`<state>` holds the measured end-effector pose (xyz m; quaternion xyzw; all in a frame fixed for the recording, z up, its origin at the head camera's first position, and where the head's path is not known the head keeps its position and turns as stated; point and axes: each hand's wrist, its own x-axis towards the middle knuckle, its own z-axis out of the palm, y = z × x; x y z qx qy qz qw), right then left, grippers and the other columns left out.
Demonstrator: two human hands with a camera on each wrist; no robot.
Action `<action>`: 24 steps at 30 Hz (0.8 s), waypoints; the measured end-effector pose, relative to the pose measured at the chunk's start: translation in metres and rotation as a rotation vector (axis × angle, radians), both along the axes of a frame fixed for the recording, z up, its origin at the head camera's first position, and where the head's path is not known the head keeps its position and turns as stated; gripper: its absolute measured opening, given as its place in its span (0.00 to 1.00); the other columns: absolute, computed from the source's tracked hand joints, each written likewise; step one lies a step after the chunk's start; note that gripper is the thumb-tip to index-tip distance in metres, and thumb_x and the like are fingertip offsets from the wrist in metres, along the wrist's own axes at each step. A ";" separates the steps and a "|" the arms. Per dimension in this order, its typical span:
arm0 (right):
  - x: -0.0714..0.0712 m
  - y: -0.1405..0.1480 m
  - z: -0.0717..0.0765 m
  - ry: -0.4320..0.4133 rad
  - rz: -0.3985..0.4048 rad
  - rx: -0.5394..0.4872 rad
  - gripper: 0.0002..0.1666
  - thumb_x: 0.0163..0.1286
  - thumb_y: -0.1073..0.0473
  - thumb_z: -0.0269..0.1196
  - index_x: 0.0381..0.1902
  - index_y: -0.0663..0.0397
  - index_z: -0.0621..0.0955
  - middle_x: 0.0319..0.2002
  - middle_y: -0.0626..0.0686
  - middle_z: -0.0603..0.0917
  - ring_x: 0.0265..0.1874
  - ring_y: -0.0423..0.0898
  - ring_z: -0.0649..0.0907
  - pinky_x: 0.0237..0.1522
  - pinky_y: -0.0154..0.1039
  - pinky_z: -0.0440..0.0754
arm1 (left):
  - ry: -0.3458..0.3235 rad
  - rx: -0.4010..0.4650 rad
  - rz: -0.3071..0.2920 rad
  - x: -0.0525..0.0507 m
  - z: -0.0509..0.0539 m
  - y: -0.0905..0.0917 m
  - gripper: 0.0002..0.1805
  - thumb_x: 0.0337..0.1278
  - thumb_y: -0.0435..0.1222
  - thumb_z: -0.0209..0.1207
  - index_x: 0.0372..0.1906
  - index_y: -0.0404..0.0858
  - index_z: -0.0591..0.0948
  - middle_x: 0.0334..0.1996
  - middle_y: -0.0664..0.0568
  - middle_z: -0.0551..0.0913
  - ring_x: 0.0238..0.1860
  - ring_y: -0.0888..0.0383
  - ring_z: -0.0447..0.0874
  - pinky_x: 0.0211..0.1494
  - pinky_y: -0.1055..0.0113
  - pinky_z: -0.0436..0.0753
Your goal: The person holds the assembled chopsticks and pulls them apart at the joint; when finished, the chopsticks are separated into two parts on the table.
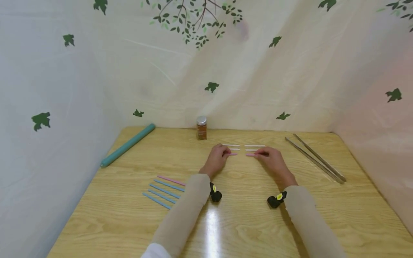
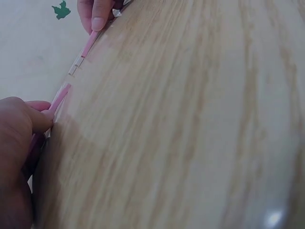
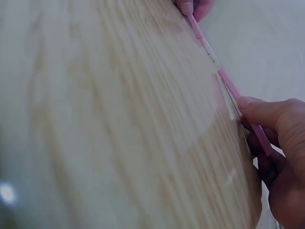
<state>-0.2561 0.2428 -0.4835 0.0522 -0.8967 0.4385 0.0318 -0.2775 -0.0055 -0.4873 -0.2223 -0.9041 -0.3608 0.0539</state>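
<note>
Inspector: What does your left hand (image 1: 217, 158) grasp?

Assessor: You pinch a first pink stick (image 1: 232, 154), just below and right of the frame's centre.

Inspector: And your right hand (image 1: 273, 160)?

Assessor: It pinches a second pink stick (image 1: 250, 155), end facing the first, slightly apart. White sticks (image 1: 255, 146) lie just above. A third pink stick (image 1: 171, 180) and blue sticks (image 1: 164, 191) lie lower left of centre.

Between the left hand (image 1: 217, 159) and right hand (image 1: 273, 161), a narrow gap is left by the pink sticks (image 3: 229, 84); wider room is left on the bench (image 1: 245, 218) between the sleeves (image 1: 184, 215). Passage is hindered behind by white sticks (image 1: 255, 146), leftward by blue sticks (image 1: 164, 191), rightward by tongs (image 1: 314, 160).
</note>
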 end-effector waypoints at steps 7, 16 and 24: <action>-0.003 -0.002 -0.002 0.042 -0.002 0.015 0.08 0.65 0.59 0.65 0.39 0.58 0.86 0.42 0.58 0.84 0.41 0.50 0.79 0.43 0.40 0.75 | 0.039 -0.048 0.016 -0.001 0.000 0.004 0.04 0.61 0.32 0.59 0.37 0.41 0.84 0.35 0.52 0.79 0.41 0.55 0.75 0.50 0.64 0.74; -0.004 -0.001 -0.003 0.139 0.000 0.087 0.06 0.62 0.62 0.67 0.35 0.58 0.87 0.37 0.58 0.83 0.36 0.49 0.78 0.38 0.36 0.74 | 0.075 -0.130 0.029 -0.001 0.004 0.007 0.05 0.62 0.33 0.59 0.38 0.44 0.84 0.36 0.53 0.78 0.41 0.55 0.75 0.48 0.64 0.73; -0.005 0.000 -0.003 0.266 0.039 0.146 0.04 0.60 0.65 0.68 0.33 0.60 0.88 0.31 0.58 0.81 0.31 0.49 0.77 0.34 0.35 0.73 | 0.086 -0.211 0.019 -0.001 0.006 0.010 0.07 0.65 0.34 0.56 0.41 0.45 0.84 0.38 0.53 0.77 0.41 0.55 0.73 0.49 0.63 0.72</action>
